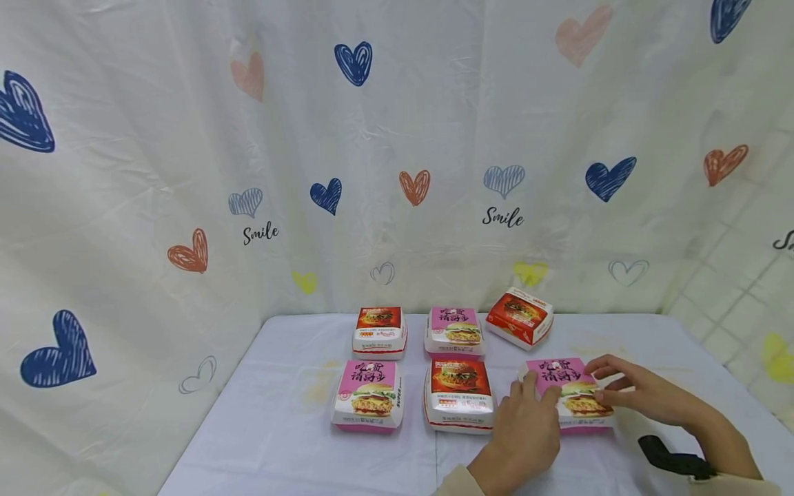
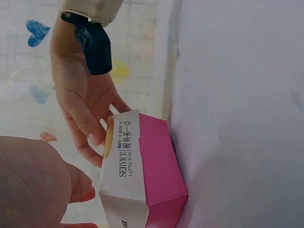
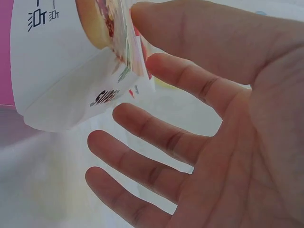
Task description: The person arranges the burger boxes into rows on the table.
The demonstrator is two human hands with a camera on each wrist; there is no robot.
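A pink and white burger box [image 1: 573,396] stands on the table between both hands in the head view. My left hand [image 1: 527,427] is at its left side, with the fingers over the left edge of the lid. At its right side is my right hand [image 1: 651,396], thumb and fingertips right at the edge. The right wrist view shows its fingers [image 3: 161,135] spread and fairly straight beside the box's white flank. In the left wrist view the pink lower wall [image 2: 161,166] of the box faces the camera, and part of the left hand [image 2: 33,185] shows beside it.
To the left in the front row are a red and white burger box [image 1: 460,396] and a pink one [image 1: 367,396]. Behind stand a red box [image 1: 380,334], a pink box [image 1: 455,333] and a tilted red box [image 1: 520,317]. A heart-print curtain [image 1: 434,138] hangs behind the white table [image 1: 279,386].
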